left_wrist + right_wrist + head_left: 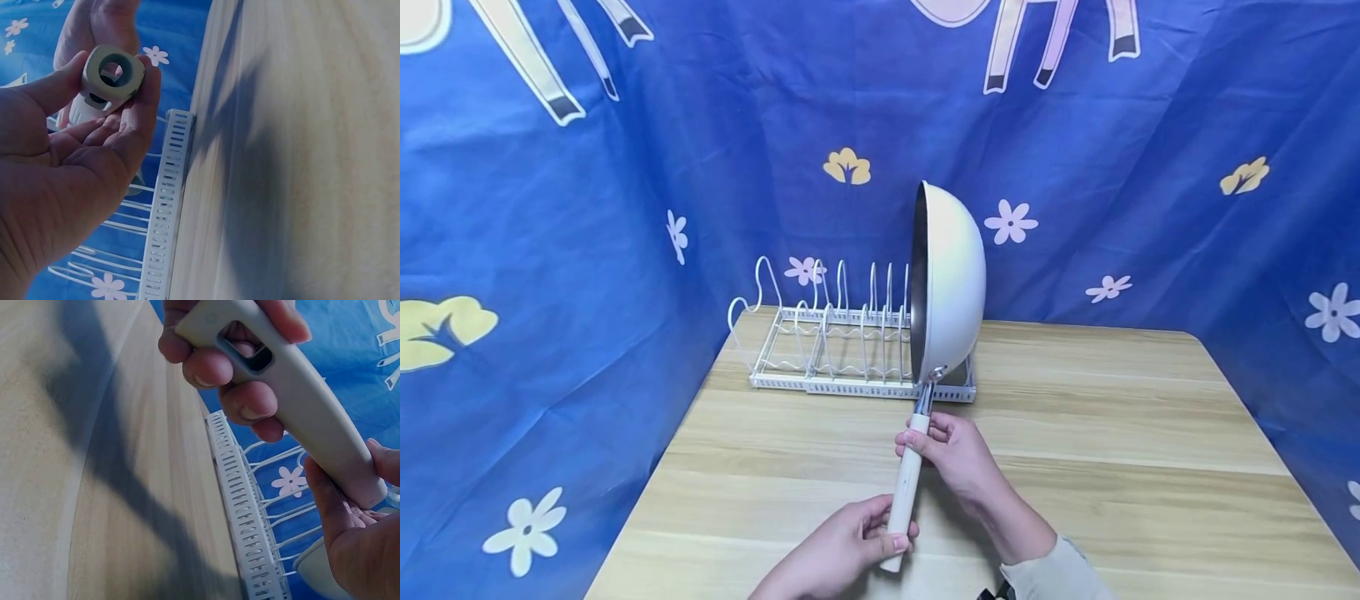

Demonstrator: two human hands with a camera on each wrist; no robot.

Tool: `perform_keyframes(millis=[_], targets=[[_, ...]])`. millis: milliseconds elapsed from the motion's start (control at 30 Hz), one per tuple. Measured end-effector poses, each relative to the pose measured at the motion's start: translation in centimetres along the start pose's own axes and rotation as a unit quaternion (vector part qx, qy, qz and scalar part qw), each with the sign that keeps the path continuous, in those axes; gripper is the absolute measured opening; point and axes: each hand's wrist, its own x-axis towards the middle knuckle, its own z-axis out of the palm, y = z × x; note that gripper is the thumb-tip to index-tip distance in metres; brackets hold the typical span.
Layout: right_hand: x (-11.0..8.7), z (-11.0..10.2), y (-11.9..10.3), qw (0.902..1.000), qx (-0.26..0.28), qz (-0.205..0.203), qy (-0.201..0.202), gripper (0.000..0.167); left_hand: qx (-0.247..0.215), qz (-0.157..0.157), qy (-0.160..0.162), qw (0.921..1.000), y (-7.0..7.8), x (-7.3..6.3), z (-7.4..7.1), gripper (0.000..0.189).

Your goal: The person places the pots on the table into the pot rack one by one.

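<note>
A white frying pan (957, 283) with a dark inside stands on its edge, tilted sideways, over the right end of a white wire rack (850, 387). Its pale handle (907, 483) slants toward me. My left hand (842, 542) grips the handle near its free end, thumb on one side and fingers on the other. Farther up, close to the metal neck, my right hand (958, 458) pinches the handle between thumb and fingers. In the left wrist view the hollow end of the handle (131, 78) faces the camera. The right wrist view shows a slot in the handle (300, 400).
Several upright wire loops (816, 333) line the rack left of the pan. The rack stands at the back left of a wooden table (1112, 467). A blue patterned cloth (1075, 150) hangs behind and along both sides. A small black object (996, 592) shows beside the right sleeve.
</note>
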Motion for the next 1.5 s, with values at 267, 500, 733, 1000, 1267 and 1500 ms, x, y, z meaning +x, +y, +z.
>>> perform_keyframes(millis=[267,500,733,1000,1267,1500], targets=[[0.5,0.0,1.0,0.9998,0.009,0.016,0.004,0.036,-0.020,-0.002,-0.012,0.9997,-0.5,0.3,-0.2,0.045],[1.0,-0.1,1.5,0.9997,0.012,0.016,0.011,0.034,-0.002,-0.003,0.001,1.0000,-0.7,0.6,-0.4,0.043],[1.6,0.0,2.3,0.9994,0.025,0.023,0.008,0.041,-0.014,-0.028,0.021,0.9993,-1.2,0.9,-0.4,0.043],[2.3,0.4,3.2,0.9990,0.032,0.029,0.002,0.045,0.076,-0.034,0.058,0.9949,-1.6,1.1,-0.7,0.043],[2.6,0.4,3.6,0.9982,0.046,0.031,-0.025,0.045,0.218,-0.034,0.098,0.9704,-1.8,1.6,-1.2,0.041],[2.5,0.3,3.7,0.9963,0.055,0.033,-0.057,0.045,0.283,-0.045,0.143,0.9473,-1.3,1.5,-1.1,0.062]])
